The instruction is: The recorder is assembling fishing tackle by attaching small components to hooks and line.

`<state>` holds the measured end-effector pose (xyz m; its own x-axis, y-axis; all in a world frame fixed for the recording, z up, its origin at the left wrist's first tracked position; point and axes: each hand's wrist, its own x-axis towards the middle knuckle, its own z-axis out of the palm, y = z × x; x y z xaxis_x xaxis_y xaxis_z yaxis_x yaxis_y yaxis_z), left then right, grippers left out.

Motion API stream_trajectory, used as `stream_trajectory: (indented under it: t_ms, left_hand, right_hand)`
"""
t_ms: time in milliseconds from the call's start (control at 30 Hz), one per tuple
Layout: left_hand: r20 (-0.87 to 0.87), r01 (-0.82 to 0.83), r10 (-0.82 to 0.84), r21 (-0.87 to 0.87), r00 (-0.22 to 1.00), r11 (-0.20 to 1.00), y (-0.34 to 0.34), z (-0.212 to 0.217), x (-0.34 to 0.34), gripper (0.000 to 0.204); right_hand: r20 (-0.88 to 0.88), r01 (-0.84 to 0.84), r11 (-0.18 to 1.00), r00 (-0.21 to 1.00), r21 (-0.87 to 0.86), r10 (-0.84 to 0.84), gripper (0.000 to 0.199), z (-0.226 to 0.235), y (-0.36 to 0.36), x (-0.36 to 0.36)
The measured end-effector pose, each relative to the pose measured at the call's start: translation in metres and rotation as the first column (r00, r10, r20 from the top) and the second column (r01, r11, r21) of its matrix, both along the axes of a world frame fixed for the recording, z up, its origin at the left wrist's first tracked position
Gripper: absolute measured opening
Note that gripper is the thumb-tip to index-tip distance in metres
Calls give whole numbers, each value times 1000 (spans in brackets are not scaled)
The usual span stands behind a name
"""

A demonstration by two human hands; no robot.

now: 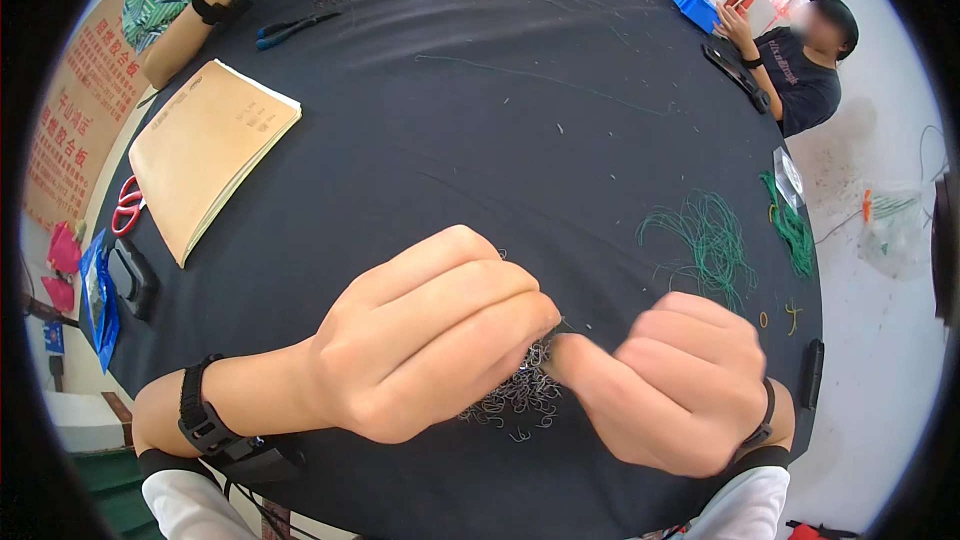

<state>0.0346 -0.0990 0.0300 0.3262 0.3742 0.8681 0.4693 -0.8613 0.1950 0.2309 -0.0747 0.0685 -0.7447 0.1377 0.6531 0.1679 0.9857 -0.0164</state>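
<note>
Blue bin [690, 8]: contents indiscernible. Left hand [430, 335] and right hand [670, 390]: fingers curled closed; held item, if any, unclear. Hooks [530, 392]: partly hidden.

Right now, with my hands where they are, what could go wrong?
Loose metal hooks lie piled below your left hand and right hand, so brushing the pile could prick skin or scatter some. The green thread spreads in loose loops just beyond the right hand; it might snag or knot if that hand sweeps forward.
</note>
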Motion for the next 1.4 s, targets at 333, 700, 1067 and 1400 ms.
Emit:
stream_trajectory:
  t_ms: [333,700,1067,1400]
  left_hand:
    - [26,85,-84,-52,996,995,-4,7,-1,22]
    - [90,87,-76,-115,993,990,-4,3,2,19]
    - [120,48,-31,-143,992,988,-7,5,1,20]
    - [171,54,-27,-153,985,987,-6,5,2,20]
  right_hand:
    - [-111,37,985,992,-171,-56,25,7,19,1]
    - [-77,33,956,995,-292,-58,18,1,24,4]
    - [-62,9,733,996,-681,-70,11,-8,22,-1]
    - [-78,-87,651,996,-754,43,12,-15,13,-3]
